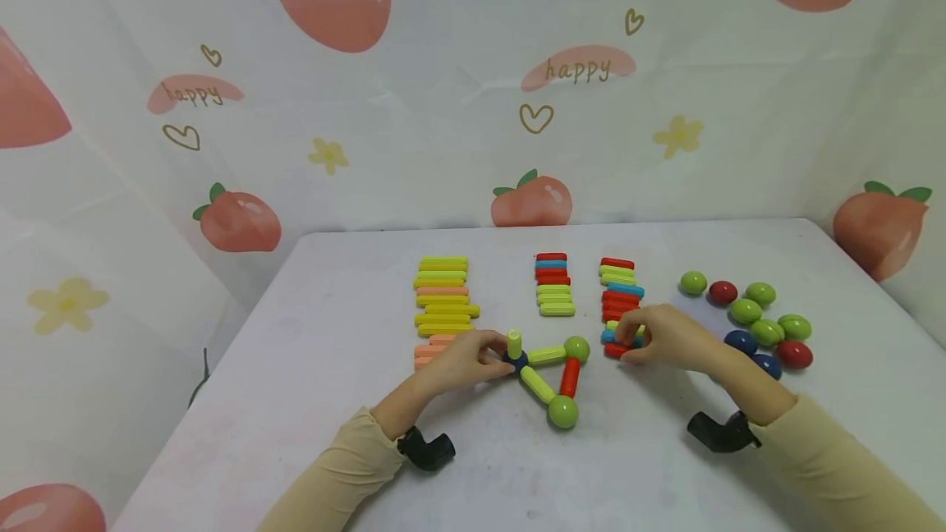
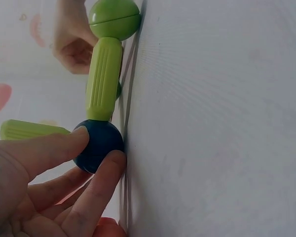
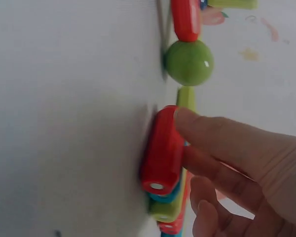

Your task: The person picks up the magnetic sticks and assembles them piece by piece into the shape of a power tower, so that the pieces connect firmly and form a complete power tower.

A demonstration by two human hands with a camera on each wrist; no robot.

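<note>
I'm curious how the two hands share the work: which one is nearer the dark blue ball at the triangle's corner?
Left. The left hand pinches the dark blue ball; the right hand is off to its right, thumb on a red rod.

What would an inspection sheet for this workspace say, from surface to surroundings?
Surface: white table, faintly smudged.
Job's things: triangular frame of rods and balls, a yellow-green rod upright on its dark blue ball.
Clutter: loose rods in three columns; green, red and dark blue balls at right.
Left hand: pinches the dark blue ball.
Right hand: pinches the red rod nearest the front of the rightmost column.
Cables: apparent dark cord at the table's left edge.
Surroundings: peach-print cloth behind the table.
</note>
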